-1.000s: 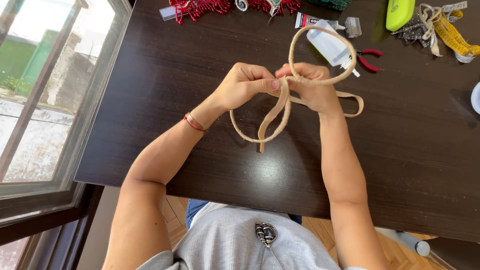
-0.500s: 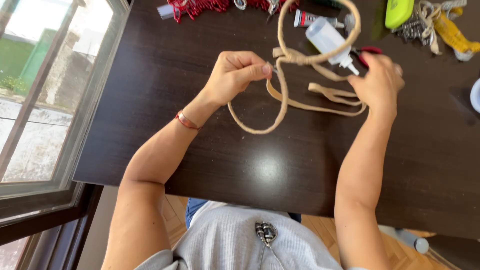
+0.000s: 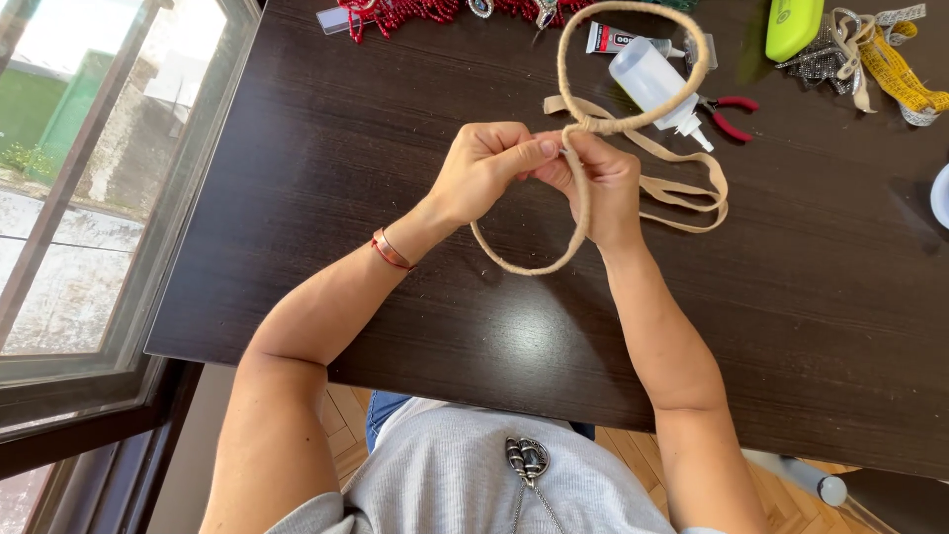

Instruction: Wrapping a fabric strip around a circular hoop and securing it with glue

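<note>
My left hand (image 3: 486, 166) and my right hand (image 3: 599, 183) meet over the dark wooden table (image 3: 326, 188), both pinching a beige wrapped ring (image 3: 633, 117) where it crosses itself. One loop rises above the hands, a second loop (image 3: 524, 265) hangs below them. A flat beige cord (image 3: 692, 188) trails from the crossing to the right and lies folded on the table. A red bracelet (image 3: 389, 250) sits on my left wrist.
At the back of the table lie red beads (image 3: 415, 10), a glue tube (image 3: 618, 38), a white squeeze bottle (image 3: 652, 84), red-handled pliers (image 3: 732, 114), a lime green object (image 3: 794, 25) and yellow tape (image 3: 895, 69). A window (image 3: 89, 178) is at the left.
My right hand, which had pulled the cord out to the right, has come back to the crossing beside my left hand. The ring has tilted more upright.
</note>
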